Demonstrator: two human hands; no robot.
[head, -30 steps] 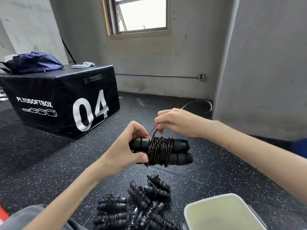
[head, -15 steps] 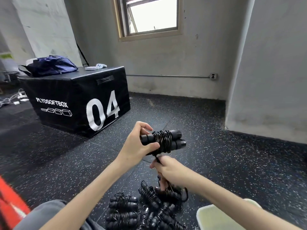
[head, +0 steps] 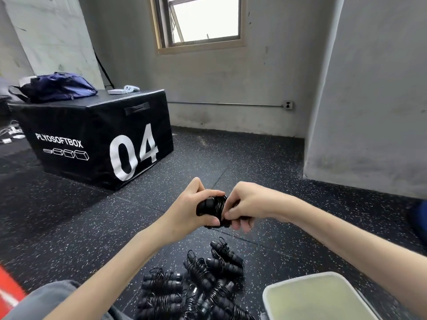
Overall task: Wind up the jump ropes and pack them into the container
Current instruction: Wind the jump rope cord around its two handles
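Plastic, pale and rectangular, the storage container (head: pixel 323 296) sits empty at lower right. Beside it lies the heap of wound black jump ropes (head: pixel 196 285). Above, the left hand (head: pixel 187 211) grips the black foam-handled rope bundle (head: pixel 211 207); the right hand (head: pixel 249 205), below it half a second ago, now pinches the coil's end, so winding looks nearly finished.

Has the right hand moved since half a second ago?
Yes. The right hand has come up from just above the pile of wound ropes to the rope bundle beside the left hand.
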